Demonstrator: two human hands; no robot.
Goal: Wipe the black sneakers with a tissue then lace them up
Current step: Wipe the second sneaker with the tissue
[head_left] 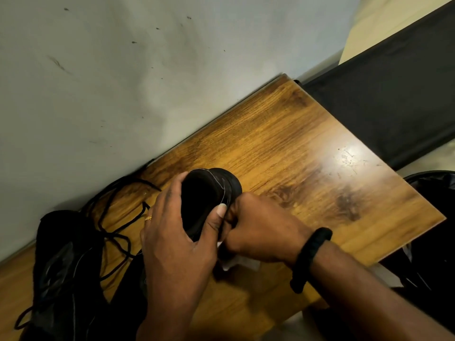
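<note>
My left hand [172, 232] grips a black sneaker [209, 190] by its opening, thumb on the right rim, and holds it above the wooden table [307, 153]. Pressed against the shoe's right side, my right hand [258, 230] is curled round a white tissue [236, 263] whose edge shows below the fist. A second black sneaker [61, 262] lies at the table's left end. Loose black laces [115, 217] are strewn between that shoe and the wall.
A grey marked wall [123, 82] runs along the table's far edge. Past the right end stand a black panel [394, 94] and a black-lined bin [433, 217]. A white sheet [386, 274] lies off the table's near right edge.
</note>
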